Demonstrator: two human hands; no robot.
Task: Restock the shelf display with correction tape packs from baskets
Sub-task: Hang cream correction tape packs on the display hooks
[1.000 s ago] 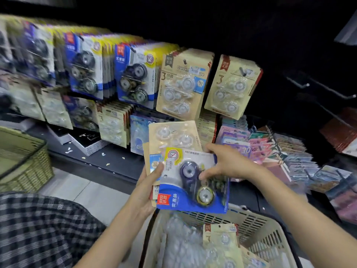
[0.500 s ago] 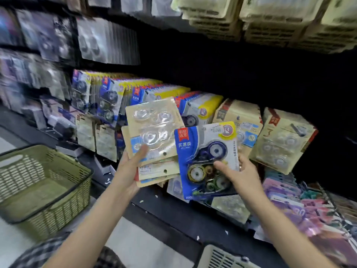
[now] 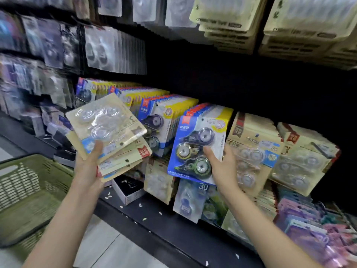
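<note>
**Blue pack going up to the hanging row**

The right hand (image 3: pixel 222 167) is gripping a blue correction tape pack (image 3: pixel 195 149) at centre frame, thumb across its front, fingers hiding behind the card. The left hand (image 3: pixel 87 167) is clutching a fanned stack of beige packs (image 3: pixel 108 130), tilted, at centre left. Hanging packs in the upper left are blurring beyond reading. A green basket (image 3: pixel 25 192) is sitting cropped at the lower left edge.

We see the right hand (image 3: pixel 222 169) pinching a blue pack (image 3: pixel 195 149) at centre frame; the left hand (image 3: pixel 87 167) holds beige packs (image 3: pixel 108 128) centre-left.
</note>
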